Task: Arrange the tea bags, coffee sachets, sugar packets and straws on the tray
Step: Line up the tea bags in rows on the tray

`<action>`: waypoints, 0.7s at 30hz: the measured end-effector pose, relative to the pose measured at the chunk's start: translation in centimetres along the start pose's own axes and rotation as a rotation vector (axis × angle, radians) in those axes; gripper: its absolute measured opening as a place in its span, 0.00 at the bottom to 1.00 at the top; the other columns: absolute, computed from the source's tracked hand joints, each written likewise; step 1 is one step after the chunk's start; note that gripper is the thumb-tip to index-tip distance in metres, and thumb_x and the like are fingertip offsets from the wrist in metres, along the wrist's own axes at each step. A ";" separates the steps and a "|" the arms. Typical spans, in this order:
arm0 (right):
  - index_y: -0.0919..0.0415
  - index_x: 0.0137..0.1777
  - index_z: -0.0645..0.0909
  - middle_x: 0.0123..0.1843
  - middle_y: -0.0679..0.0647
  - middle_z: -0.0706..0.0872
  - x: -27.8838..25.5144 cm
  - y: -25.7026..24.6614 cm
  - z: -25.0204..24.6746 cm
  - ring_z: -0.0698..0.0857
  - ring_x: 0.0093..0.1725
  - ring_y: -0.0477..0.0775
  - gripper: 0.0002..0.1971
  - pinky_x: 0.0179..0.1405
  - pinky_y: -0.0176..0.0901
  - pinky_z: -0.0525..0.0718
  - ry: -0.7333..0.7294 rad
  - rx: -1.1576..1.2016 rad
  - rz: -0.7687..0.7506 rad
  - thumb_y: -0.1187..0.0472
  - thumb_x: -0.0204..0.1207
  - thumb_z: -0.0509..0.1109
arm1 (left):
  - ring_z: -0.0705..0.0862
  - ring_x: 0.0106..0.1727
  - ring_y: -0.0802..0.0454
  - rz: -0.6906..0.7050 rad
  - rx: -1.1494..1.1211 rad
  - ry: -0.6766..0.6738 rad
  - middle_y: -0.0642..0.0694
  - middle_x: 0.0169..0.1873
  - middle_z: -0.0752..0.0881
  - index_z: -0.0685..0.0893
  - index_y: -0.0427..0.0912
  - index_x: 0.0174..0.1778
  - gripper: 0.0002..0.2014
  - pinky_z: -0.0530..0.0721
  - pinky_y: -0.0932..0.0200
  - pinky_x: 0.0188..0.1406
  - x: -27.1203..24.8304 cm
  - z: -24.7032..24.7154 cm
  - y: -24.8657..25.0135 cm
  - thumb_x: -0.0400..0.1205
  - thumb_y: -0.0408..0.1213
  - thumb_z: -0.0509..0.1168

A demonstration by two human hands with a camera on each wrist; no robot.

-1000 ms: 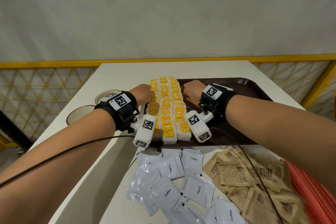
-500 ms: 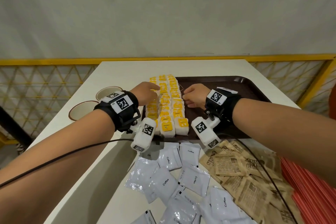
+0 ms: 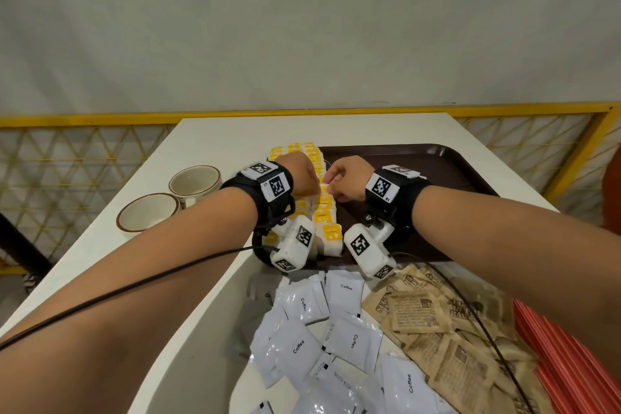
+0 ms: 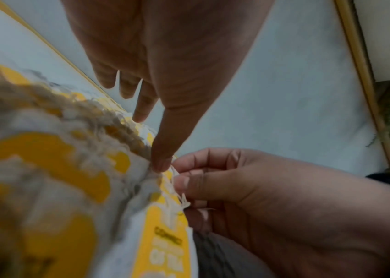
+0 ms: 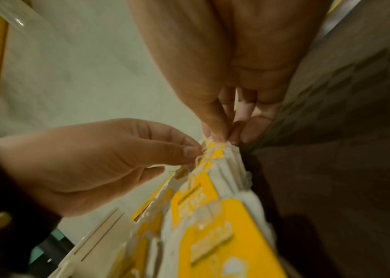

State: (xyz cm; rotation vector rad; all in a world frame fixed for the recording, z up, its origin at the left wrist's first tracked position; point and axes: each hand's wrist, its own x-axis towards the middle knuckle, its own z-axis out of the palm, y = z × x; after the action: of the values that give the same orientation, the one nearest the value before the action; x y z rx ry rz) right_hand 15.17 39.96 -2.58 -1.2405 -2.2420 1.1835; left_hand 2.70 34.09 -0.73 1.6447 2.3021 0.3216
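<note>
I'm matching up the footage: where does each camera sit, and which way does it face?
Head: looks forward and down over both forearms at the tray and tea bags.
Left wrist: looks along the left hand at the tea bags; right hand opposite.
Right wrist: looks along the right hand; left hand opposite.
Shared: both hands at the tea bags.

Both hands [image 3: 321,180] closed together, pinching tea bags [image 3: 324,203].

Both forearms reached forward, the left hand [image 3: 300,175] and right hand [image 3: 346,182] almost touching, fingers curled in pinches
</note>
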 end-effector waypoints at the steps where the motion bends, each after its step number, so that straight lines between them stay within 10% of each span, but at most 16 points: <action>1: 0.59 0.37 0.80 0.32 0.55 0.82 -0.1 0.0 0.0 0.83 0.33 0.51 0.12 0.38 0.42 0.87 -0.001 0.010 -0.001 0.76 0.76 0.67 | 0.85 0.53 0.47 -0.019 0.017 -0.007 0.46 0.50 0.89 0.90 0.43 0.49 0.10 0.85 0.52 0.55 0.2 0.1 0.2 0.77 0.44 0.72; 5: 0.60 0.38 0.79 0.32 0.55 0.82 -0.3 0.1 -0.1 0.82 0.30 0.49 0.12 0.28 0.34 0.85 -0.014 0.071 0.006 0.75 0.77 0.67 | 0.86 0.51 0.45 -0.054 0.093 -0.025 0.42 0.48 0.88 0.89 0.39 0.49 0.13 0.84 0.53 0.48 0.7 0.2 0.5 0.79 0.46 0.69; 21: 0.59 0.40 0.80 0.42 0.60 0.84 -1.7 -0.1 -0.7 0.86 0.41 0.56 0.13 0.48 0.51 0.90 -0.085 0.110 0.048 0.78 0.69 0.74 | 0.83 0.58 0.45 -0.032 0.290 -0.059 0.44 0.57 0.86 0.86 0.40 0.59 0.15 0.82 0.50 0.61 0.9 0.0 0.5 0.82 0.45 0.64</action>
State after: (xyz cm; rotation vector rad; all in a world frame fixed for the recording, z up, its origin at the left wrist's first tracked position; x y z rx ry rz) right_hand 16.52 38.95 -1.88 -1.2295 -2.1842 1.3826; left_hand 2.90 35.07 -0.68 1.7168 2.4175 -0.0724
